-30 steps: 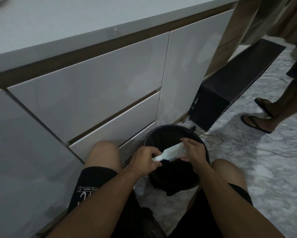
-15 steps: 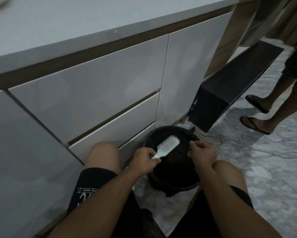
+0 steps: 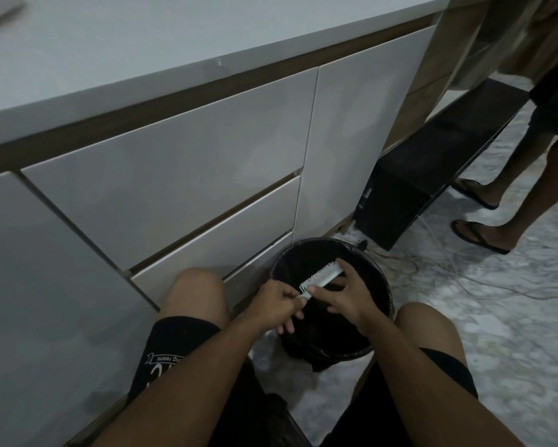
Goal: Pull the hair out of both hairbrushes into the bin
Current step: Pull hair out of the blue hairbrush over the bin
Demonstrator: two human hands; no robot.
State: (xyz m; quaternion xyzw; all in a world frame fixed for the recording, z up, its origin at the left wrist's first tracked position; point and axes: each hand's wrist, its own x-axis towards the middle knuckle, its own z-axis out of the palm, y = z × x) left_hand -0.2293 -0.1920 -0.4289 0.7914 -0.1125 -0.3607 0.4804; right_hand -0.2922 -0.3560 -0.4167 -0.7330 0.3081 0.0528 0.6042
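A white hairbrush [image 3: 323, 276] is held over the black bin [image 3: 381, 285], which stands on the floor between my knees and has a black liner. My left hand [image 3: 276, 304] grips the brush's handle at its lower left end. My right hand [image 3: 342, 298] lies against the brush from the right, its fingers reaching to the bristles near the handle. The bristles point up and away from me. Any hair in them is too small to make out. Only one brush is in view.
White cabinet drawers [image 3: 174, 175] stand close on the left under a white counter [image 3: 142, 43]. A black low box [image 3: 432, 175] lies behind the bin. Another person's legs in sandals [image 3: 484, 221] stand at the right on the marble floor, with cables [image 3: 464, 275] trailing.
My right hand has come back from the bin's right rim onto the brush. The brush has turned so its bristles face up and away.
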